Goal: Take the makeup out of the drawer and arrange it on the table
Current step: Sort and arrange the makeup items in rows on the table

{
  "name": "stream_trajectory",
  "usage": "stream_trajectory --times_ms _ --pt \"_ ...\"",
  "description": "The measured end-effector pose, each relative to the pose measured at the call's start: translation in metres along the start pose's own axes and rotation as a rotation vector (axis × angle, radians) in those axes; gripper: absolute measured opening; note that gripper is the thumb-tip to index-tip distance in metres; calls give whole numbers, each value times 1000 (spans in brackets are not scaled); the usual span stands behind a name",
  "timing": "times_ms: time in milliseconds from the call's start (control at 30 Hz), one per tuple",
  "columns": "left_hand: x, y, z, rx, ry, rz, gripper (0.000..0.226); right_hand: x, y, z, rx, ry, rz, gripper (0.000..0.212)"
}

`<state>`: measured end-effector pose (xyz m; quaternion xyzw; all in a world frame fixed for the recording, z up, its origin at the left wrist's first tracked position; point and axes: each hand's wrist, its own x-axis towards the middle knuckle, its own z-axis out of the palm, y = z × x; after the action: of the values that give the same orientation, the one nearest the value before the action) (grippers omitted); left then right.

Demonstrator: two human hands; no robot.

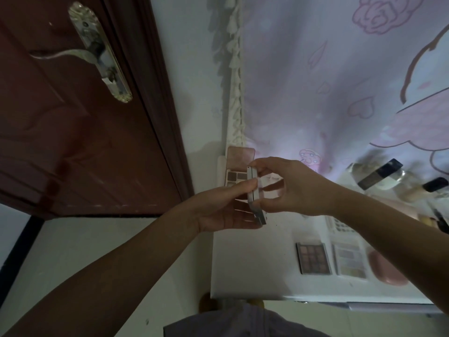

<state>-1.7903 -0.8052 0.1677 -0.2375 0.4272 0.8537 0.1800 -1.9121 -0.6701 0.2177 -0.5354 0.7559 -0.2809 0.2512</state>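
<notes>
I hold a slim white makeup palette (pixel 254 193) on edge above the left end of the white table (pixel 255 276). My left hand (pixel 226 210) grips it from the left and my right hand (pixel 286 186) pinches it from the right. Behind it an open pink eyeshadow palette (pixel 237 166) leans against the wall. Flat on the table lie a dark eyeshadow palette (pixel 313 257), a pale palette (pixel 349 260), a white palette (pixel 339 224) partly under my right forearm, and a pink compact (pixel 386 268). The drawer is not in view.
Bottles with dark caps (pixel 379 177) and brushes (pixel 437 218) crowd the table's far right. A pink cartoon curtain (pixel 340 81) hangs behind the table. A dark red door (pixel 73 117) with a metal handle (pixel 97 52) stands to the left, over a pale floor (pixel 97 251).
</notes>
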Motion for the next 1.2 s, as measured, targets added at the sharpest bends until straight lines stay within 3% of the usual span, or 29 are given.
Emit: stream_trajectory --times_ms 233,500,733,867,967,1033,1200 --pt "3 -1 2 21 -8 -10 67 0 2 -4 36 -43 -12 53" --pt "8 -8 9 -19 50 -13 55 -2 11 -1 -17 -69 -20 56" --pt "8 -7 2 20 2 11 53 -7 9 -6 -15 -21 -50 51" --pt "7 -8 -5 0 -70 -6 55 -7 12 -16 130 -147 20 51" --pt "8 -13 -9 -115 -175 -61 67 -1 15 -28 249 -258 111 31" --pt "8 -18 -13 -203 -245 -81 69 2 20 -31 354 -209 147 25" --pt "10 -38 -29 -271 -337 -75 66 6 55 -3 642 -55 343 41"
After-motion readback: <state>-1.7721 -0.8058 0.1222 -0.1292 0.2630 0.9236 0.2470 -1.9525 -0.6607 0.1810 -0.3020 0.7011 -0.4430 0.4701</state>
